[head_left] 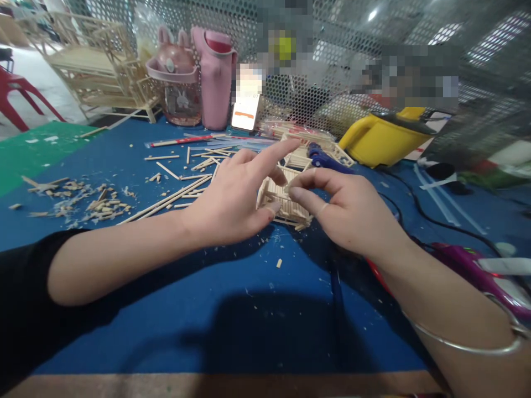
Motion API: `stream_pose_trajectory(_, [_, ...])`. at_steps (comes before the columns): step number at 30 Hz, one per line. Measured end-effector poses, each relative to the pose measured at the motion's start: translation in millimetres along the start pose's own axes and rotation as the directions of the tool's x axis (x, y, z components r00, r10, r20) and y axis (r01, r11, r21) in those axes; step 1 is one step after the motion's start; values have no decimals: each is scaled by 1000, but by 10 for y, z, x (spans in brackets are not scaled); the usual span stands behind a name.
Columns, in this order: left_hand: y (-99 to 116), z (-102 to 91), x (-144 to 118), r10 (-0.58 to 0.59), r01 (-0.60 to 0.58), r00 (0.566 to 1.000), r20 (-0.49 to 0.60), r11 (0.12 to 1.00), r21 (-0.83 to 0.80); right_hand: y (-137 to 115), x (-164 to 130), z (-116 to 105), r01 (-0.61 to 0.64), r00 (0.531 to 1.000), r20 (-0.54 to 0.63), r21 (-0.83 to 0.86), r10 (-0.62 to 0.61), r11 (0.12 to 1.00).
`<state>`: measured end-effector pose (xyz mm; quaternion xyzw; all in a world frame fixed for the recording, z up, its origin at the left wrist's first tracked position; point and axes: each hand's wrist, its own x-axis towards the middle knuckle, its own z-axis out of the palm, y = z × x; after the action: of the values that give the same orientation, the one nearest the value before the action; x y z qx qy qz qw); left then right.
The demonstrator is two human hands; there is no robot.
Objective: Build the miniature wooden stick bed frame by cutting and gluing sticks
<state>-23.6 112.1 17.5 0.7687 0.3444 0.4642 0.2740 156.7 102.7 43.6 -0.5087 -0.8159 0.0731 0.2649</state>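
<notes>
A small model built of thin wooden sticks (pixel 286 207) rests on the blue table in front of me. My left hand (pixel 238 196) is at its left side, thumb and a bent finger around its edge. The index finger of that hand stretches out above the model. My right hand (pixel 348 207) is closed in a pinch at the model's upper right, thumb against index finger. Whatever lies between those fingertips is too small to make out. Behind the model are blue-handled pliers (pixel 327 159) and another stick frame (pixel 296 155), partly hidden.
Loose sticks (pixel 168 170) and wood scraps (pixel 103 204) lie left. At the back stand a stick-built shelf (pixel 95 61), a pink rabbit-eared jar (pixel 180 99), a pink tumbler (pixel 213 83), a lit phone (pixel 244 113) and a yellow pot (pixel 384 141). A purple glue gun (pixel 468 265) and cables lie right.
</notes>
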Motion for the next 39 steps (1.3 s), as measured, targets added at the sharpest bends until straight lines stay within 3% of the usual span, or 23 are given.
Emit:
stream_pose_trajectory(4, [-62, 60, -26, 39, -37, 999, -37, 998, 54, 58, 4, 28, -19, 997, 72, 130, 10, 991])
stream_pose_trajectory(8, [-86, 65, -58, 119, -115, 993, -7, 973, 199, 109, -3, 36, -68, 994, 99, 245, 45, 967])
stream_pose_trajectory(12, [-95, 65, -158, 152, -149, 988, 7, 963, 226, 161, -37, 53, -66, 993, 119, 341, 26, 938])
stream_pose_trajectory(14, [-111, 92, -215, 100, -90, 994, -40, 975, 204, 173, -50, 64, -69, 991, 129, 340, 26, 938])
stream_pose_trajectory(18, [-151, 182, -263, -131, 141, 982, -137, 988, 66, 139, -48, 70, -93, 988, 146, 292, 51, 952])
stream_pose_trajectory(23, [-146, 231, -224, -320, 311, 943, -94, 945, -99, 66, -16, 48, -48, 994, 107, 131, 34, 990])
stream_pose_trajectory(32, [-127, 209, -172, -391, 361, 920, -15, 863, -352, 110, -5, 26, 58, 991, 121, 7, -58, 998])
stream_pose_trajectory(39, [-64, 196, -134, -481, 453, 874, 64, 762, -463, 119, -13, 32, 78, 990, 119, -13, -76, 997])
